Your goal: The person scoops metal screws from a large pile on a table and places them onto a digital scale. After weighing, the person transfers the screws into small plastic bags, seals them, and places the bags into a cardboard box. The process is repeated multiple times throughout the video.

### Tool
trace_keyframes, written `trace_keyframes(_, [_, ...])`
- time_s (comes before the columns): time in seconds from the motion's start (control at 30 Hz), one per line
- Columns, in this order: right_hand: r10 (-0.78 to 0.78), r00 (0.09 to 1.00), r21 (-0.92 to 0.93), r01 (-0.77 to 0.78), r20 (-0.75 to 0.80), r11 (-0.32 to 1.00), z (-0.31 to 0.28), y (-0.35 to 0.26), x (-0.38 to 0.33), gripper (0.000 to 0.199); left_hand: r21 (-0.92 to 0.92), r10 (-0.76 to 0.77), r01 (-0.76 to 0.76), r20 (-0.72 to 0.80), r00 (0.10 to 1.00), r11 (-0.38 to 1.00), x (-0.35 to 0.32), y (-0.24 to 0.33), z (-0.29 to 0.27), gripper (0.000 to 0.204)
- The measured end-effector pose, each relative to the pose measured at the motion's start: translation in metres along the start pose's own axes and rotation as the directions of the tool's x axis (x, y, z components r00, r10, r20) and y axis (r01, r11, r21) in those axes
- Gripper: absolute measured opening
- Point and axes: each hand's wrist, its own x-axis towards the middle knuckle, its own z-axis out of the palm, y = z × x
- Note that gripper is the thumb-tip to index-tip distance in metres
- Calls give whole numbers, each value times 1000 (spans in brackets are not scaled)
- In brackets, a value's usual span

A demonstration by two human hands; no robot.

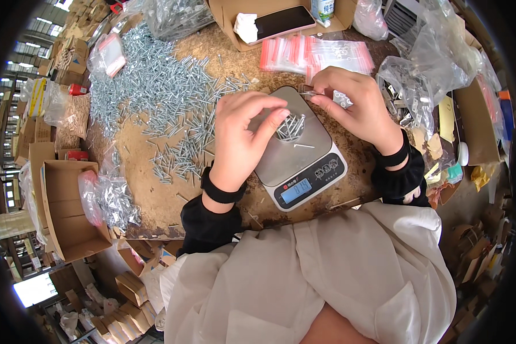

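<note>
I see the left hand (242,135) bent over the digital scale (300,150), fingertips pinching a small heap of screws (291,126) on its platform, probably to weigh a portion. The right hand (350,103) grips a small zip bag (311,90) at the scale's far edge. Loose screws (155,86) cover the table (149,195).

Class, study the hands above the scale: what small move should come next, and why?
Probably the left hand should lift the screws toward the small clear bag in the right hand: its fingers already rest on the heap on the scale, and the bag waits beside it.
</note>
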Motion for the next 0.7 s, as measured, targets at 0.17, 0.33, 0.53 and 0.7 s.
trace_keyframes(0.17, [-17,1000,-27,17,0,999,-1,1,-1,17,111,26,-27,9,1000,993,-1,0,-8,10])
trace_keyframes(0.33, [-16,1000,-32,16,-1,999,-3,1,0,17,46,-73,75,-53,996,996,-5,-10,-19,12])
trace_keyframes(0.53, [-72,993,-51,68,-90,996,-5,6,1,15,44,-50,51,-23,999,998,-9,-11,-35,15])
trace_keyframes(0.7, [-78,993,-73,72,-91,995,-7,9,2,15,90,-98,98,-6,995,991,-15,-8,-36,17])
